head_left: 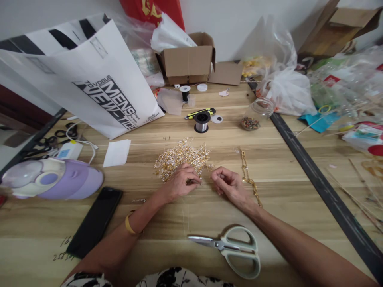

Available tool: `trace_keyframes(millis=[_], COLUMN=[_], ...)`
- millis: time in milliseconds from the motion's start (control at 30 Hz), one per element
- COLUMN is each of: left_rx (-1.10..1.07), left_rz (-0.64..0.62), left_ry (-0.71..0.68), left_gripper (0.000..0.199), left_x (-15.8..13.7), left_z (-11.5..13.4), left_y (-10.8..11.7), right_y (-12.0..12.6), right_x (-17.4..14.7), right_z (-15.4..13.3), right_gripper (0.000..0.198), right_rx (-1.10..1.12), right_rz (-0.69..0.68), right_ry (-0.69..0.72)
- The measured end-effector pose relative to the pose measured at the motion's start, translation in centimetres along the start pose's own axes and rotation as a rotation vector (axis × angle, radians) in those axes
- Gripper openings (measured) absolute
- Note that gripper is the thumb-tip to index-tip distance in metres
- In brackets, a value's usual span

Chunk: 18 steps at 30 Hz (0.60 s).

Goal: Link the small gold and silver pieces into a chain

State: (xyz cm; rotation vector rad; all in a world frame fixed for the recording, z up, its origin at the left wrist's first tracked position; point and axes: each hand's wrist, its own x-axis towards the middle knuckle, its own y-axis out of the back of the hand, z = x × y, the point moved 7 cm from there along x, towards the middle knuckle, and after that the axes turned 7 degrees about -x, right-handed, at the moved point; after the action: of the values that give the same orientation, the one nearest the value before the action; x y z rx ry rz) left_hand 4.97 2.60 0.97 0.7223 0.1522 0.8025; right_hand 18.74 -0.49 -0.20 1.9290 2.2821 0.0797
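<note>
My left hand [184,180] is closed in a pinch at the near edge of a heap of gold and clear beaded pieces [182,155]. Something small shows at its fingertips, too small to name. Just right of it, my right hand [227,184] is also pinched, thumb against forefinger; what it holds, if anything, I cannot make out. A gold chain [244,169] lies beside the right hand and runs down behind the wrist. Thin, pale thread [186,217] trails on the table below the left hand. Scissors [230,245] with pale green handles lie nearest to me, blades pointing left.
Behind the heap are a spool of wire [201,122], a yellow cutter knife [200,113] and a glass jar of beads [254,115]. At left stand a white paper bag [119,87], a purple bottle [60,179] and a black phone [95,221]. Plastic bags [290,91] crowd the right.
</note>
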Motion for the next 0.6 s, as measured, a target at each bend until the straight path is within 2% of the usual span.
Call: trace_keyframes(millis=[233,600], left_rx=[0.034,0.039], left_rz=[-0.008,0.049], left_ry=[0.006,-0.019], left_gripper=[0.007,0.007], left_x=[0.04,0.05], left_z=[0.3,0.06], left_y=[-0.33,-0.53], right_y=[-0.14,-0.25], right_x=[0.02,0.11], right_z=[0.14,0.13], right_gripper=[0.031,0.031], right_rx=[0.002,0.006], right_rz=[-0.007,-0.009], right_ry=[-0.006,0.015])
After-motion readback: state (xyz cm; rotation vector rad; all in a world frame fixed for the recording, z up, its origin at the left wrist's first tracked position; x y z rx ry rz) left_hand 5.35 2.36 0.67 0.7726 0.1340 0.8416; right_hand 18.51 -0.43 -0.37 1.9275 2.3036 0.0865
